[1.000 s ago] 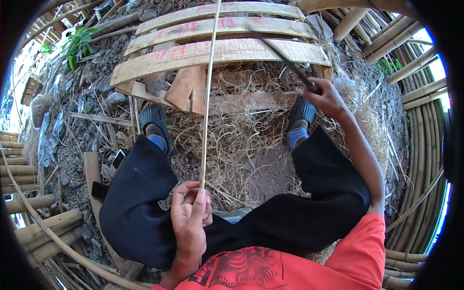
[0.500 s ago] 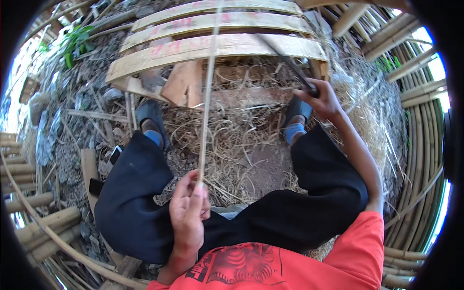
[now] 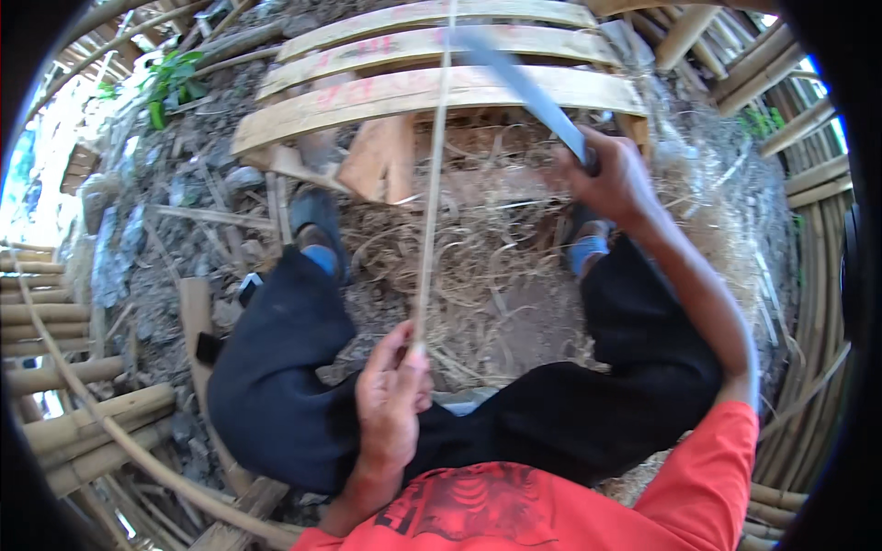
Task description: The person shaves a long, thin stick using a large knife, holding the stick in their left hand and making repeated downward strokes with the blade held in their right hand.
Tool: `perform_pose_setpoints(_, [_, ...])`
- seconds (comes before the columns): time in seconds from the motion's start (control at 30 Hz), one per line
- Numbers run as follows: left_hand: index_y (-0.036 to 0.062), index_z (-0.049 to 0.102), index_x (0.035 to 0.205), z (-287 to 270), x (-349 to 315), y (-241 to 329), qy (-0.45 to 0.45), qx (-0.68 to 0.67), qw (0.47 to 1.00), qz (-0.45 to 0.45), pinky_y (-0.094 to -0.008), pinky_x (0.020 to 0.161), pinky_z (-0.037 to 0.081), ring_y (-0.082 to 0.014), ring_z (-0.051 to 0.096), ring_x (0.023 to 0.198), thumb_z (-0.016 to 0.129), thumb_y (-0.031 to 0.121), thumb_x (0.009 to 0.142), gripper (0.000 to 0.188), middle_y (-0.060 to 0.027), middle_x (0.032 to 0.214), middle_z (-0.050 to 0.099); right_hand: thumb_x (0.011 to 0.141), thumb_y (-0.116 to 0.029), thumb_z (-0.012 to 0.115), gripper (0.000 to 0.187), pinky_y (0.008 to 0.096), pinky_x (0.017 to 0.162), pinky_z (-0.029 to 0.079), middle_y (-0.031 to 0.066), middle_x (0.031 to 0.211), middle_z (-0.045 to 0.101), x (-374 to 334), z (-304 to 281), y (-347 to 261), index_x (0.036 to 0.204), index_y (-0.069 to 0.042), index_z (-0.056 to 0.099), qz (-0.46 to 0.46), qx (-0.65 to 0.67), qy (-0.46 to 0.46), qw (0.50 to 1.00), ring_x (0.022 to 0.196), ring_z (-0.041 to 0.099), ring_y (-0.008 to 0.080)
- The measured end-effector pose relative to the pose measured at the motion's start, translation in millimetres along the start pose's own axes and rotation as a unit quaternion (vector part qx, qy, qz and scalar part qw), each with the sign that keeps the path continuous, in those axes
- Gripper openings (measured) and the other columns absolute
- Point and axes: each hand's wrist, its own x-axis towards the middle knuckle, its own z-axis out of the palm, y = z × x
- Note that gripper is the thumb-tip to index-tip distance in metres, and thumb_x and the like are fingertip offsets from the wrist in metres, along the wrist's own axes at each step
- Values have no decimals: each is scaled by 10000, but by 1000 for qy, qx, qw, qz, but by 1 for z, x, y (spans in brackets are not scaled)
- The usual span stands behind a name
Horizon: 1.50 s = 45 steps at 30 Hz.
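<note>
My left hand (image 3: 390, 395) is closed, pinching the near end of a long, thin pale bamboo strip (image 3: 432, 211) between thumb and fingers. The strip runs away from me, over a low slatted wooden bench (image 3: 377, 92), and out past the top of the view. On the right, my right hand (image 3: 614, 179) is wrapped round the dark handle of a long-bladed knife (image 3: 542, 101). Its blade points forward and left above the bench slats, and its blurred tip comes close to the strip; I cannot tell whether they touch.
Curled shavings (image 3: 459, 243) cover the ground between my feet. A split wood block (image 3: 378, 161) leans under the bench. Bamboo poles (image 3: 101, 413) lie at the left, and more bamboo poles (image 3: 818, 275) line the right. A loose plank (image 3: 202, 349) lies beside my left leg.
The view has shifted, so the scene sits farther right. The knife has turned its broad, bright side into view, with its tip nearer the strip. My left hand keeps its pinch.
</note>
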Motion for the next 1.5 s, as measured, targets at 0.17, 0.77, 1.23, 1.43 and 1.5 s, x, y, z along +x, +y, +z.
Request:
perform_pose_setpoints(0.17, [-31,420,1376,-10,4,-2,18,11,1000,-6,-161,483,305,-15,384,574,543,91,970,442,-8,900,518,799,-268,726,267,484,636,482,180,670,639,-7,7,65,887,-42,612,13,-184,-54,981,664,646,387])
perform_pose_setpoints(0.77, [12,431,1399,-19,-5,-1,-3,30,999,33,-179,560,335,-18,427,691,596,114,973,468,7,972,508,828,-206,672,187,521,675,479,196,724,648,-15,-25,48,851,-28,619,123,-211,37,969,745,649,411])
perform_pose_setpoints(1.23, [6,429,1395,-19,-8,1,-39,32,998,46,-190,567,348,-21,421,695,597,134,978,467,6,961,506,827,-212,698,189,510,684,482,180,763,664,-23,-29,79,847,-54,597,122,-283,2,951,772,654,395])
perform_pose_setpoints(1.43, [24,431,1400,-19,-12,-8,-26,49,998,31,-191,568,350,-29,439,712,607,148,972,479,2,981,511,778,-190,740,204,517,665,485,178,737,664,-32,-27,81,819,-55,592,119,-250,19,961,738,655,399])
perform_pose_setpoints(1.5, [24,431,1401,-17,-9,-8,-34,53,997,42,-190,573,354,-27,442,720,605,153,974,479,4,981,510,785,-195,730,184,520,685,492,183,750,673,-32,-29,83,841,-57,622,139,-212,35,967,757,665,395])
